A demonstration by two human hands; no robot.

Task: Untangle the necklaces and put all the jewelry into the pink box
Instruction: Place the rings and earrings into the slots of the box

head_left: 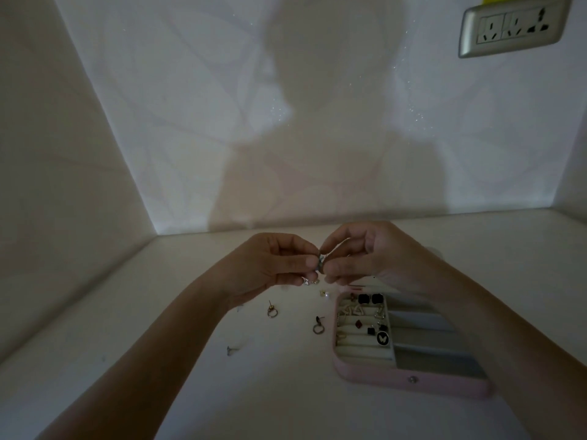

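My left hand (273, 262) and my right hand (365, 252) meet above the white surface and together pinch a small silvery piece of jewelry (321, 260) between thumbs and fingertips. Its exact kind is too small to tell. Below and right lies the open pink box (409, 381), partly under my right forearm, with several earrings stuck in its cream slots (362, 325). Loose on the surface are a ring-drop earring (271, 310), a dark-topped hoop earring (318, 325), a pearl earring (324, 293), a butterfly piece (306, 281) under my left fingers and a small stud (231, 350).
The white surface (158, 360) sits in a corner, with walls at the left and behind. A wall socket (511, 27) is at the top right. The light is dim and my shadow falls on the back wall.
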